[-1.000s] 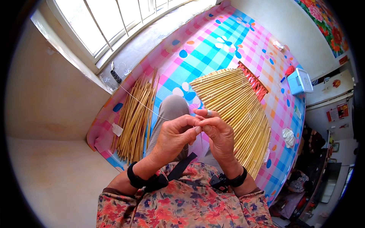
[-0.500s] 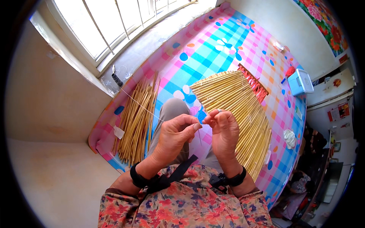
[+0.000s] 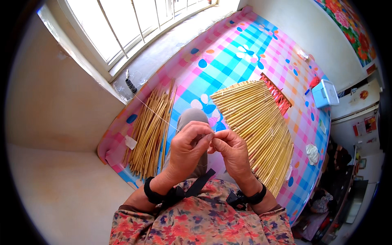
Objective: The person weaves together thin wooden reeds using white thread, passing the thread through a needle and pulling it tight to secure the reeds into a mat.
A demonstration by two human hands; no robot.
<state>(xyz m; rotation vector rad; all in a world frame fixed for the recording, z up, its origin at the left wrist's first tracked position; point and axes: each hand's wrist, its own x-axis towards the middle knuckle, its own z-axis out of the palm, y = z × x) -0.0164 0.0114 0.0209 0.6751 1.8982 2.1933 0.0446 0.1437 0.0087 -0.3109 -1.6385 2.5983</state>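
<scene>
In front of my raised knee, my left hand [image 3: 188,150] pinches a thin white thread [image 3: 157,115] between thumb and forefinger. The thread runs slackly back to a dark spool [image 3: 131,86] by the windowsill. My right hand [image 3: 233,154] is also closed in a pinch, its fingertips touching those of the left. What sits between the right fingertips is too small to make out. Right of my hands lies a fan-shaped mat of stalks [image 3: 258,118] laid side by side. A pile of loose stalks [image 3: 152,132] rests left of my knee.
A pink and blue checked sheet [image 3: 228,96] covers the surface. A red strip frame [image 3: 277,96] borders the mat's far end. Farther right are a blue lidded box [image 3: 324,94], a red ball of yarn [image 3: 314,81] and a crumpled white cloth [image 3: 312,154]. A barred window [image 3: 122,28] stands at left.
My right hand has moved left and its fingertips now meet the left hand's. Its fingers have curled in more tightly. The whole view has shifted slightly.
</scene>
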